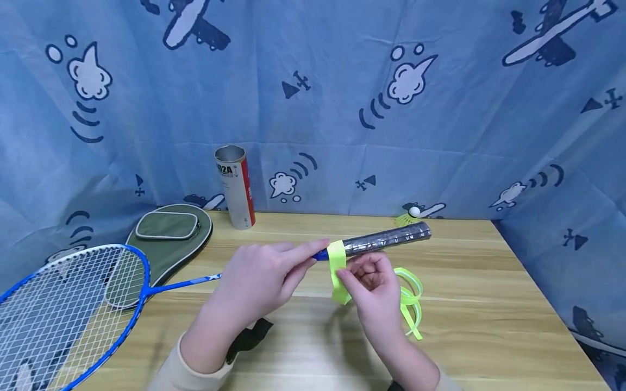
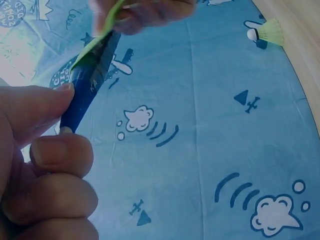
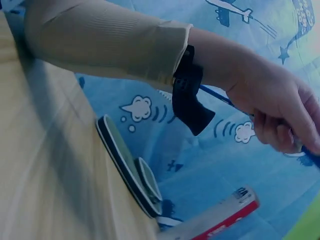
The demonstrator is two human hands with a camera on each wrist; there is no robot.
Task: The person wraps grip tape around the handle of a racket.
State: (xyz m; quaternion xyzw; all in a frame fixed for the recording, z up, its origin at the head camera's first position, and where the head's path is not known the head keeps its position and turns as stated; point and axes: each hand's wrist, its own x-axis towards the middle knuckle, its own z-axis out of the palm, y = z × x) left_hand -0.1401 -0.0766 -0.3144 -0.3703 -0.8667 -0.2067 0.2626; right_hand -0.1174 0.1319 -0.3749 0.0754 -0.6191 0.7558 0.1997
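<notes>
My left hand [image 1: 259,277] grips a blue badminton racket [image 1: 388,239] where the shaft meets the handle, index finger and thumb lying along the blue cone. The handle, wrapped in shiny black, points to the right above the table. A neon yellow-green overgrip tape [image 1: 337,263] passes over the handle's lower end beside the left fingertips. My right hand [image 1: 374,293] pinches that tape below the handle, and its loose length curls behind the hand. In the left wrist view the tape [image 2: 100,42] angles up from the blue cone [image 2: 82,95] toward the right hand [image 2: 145,15].
On the wooden table [image 1: 489,304], a green racket cover [image 1: 171,239] lies at the left, partly behind the racket head. A shuttlecock tube [image 1: 236,187] stands at the back. A yellow shuttlecock [image 1: 409,216] sits near the back edge, in front of a blue patterned curtain [image 1: 332,98].
</notes>
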